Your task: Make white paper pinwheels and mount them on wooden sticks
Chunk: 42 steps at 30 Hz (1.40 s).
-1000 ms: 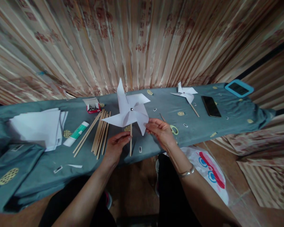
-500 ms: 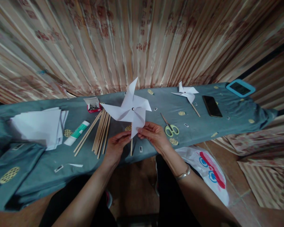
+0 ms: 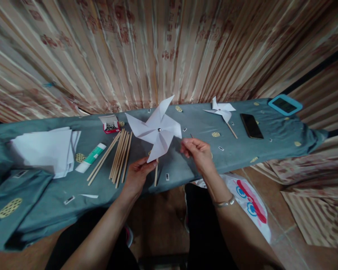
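Observation:
My left hand (image 3: 138,173) is closed on a white paper pinwheel (image 3: 157,129), at its wooden stick just below the lowest blade. A shiny round pin sits at the pinwheel's centre, and the stick's lower end shows under my fingers. My right hand (image 3: 198,152) is beside the right blade's tip, fingers curled together with nothing visible in them; whether they touch the paper I cannot tell. Behind that hand the scissors are almost wholly hidden. A second, smaller-looking pinwheel (image 3: 222,110) lies farther back to the right.
On the grey-green tablecloth (image 3: 146,187) lie several wooden sticks (image 3: 121,157), a glue stick (image 3: 90,157), a red box of pins (image 3: 110,125) and white paper sheets (image 3: 45,150). A phone (image 3: 251,126) and a blue-framed device (image 3: 285,104) are at right. A curtain (image 3: 157,48) hangs behind.
My right hand has let go of the lower blade and moved right and slightly up, now covering the scissors. The pinwheel's blades have turned a little clockwise. My left hand stays at the stick.

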Each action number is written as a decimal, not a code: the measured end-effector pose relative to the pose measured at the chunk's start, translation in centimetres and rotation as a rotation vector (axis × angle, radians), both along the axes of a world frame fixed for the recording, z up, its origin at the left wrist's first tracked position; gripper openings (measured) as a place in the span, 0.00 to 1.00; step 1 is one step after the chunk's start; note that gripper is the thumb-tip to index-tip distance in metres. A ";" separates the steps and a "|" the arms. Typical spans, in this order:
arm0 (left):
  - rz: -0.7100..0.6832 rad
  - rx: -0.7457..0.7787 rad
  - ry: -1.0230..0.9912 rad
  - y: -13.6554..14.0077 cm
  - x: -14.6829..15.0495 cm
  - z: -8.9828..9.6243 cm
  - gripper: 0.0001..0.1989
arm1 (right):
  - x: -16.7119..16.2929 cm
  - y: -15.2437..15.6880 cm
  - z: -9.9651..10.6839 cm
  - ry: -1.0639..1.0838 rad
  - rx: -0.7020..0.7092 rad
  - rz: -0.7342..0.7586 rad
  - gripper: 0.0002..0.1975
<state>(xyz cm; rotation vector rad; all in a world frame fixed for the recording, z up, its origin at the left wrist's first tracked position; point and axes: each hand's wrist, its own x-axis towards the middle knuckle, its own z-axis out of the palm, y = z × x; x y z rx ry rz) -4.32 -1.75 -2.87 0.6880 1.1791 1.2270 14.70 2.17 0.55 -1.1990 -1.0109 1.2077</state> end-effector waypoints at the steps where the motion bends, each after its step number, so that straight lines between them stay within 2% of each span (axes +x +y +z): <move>1: -0.005 -0.006 0.004 0.0 0.0 0.0 0.20 | 0.5 0.3 -0.2 -0.019 0.036 -0.087 0.17; 3: -0.014 -0.015 0.007 -0.1 0.0 0.2 0.20 | 1.2 0.9 -0.7 -0.052 0.105 -0.216 0.16; 5: -0.023 -0.025 0.015 -0.1 0.1 0.2 0.21 | 1.5 1.4 -1.1 -0.084 0.154 -0.250 0.18; 11: -0.037 -0.017 0.013 -0.1 0.1 0.2 0.20 | 1.2 1.9 -1.8 -0.033 0.141 -0.125 0.16; 24: 0.004 0.016 0.026 0.1 -0.1 0.2 0.15 | 0.4 1.1 -1.1 0.052 0.025 -0.085 0.15; 36: 0.016 -0.006 0.049 0.3 0.0 0.1 0.17 | -0.8 0.0 -0.5 0.136 -0.088 0.006 0.18; 42: 0.025 -0.006 0.051 0.2 0.1 0.0 0.17 | -1.5 -0.5 -0.1 0.160 -0.080 0.068 0.17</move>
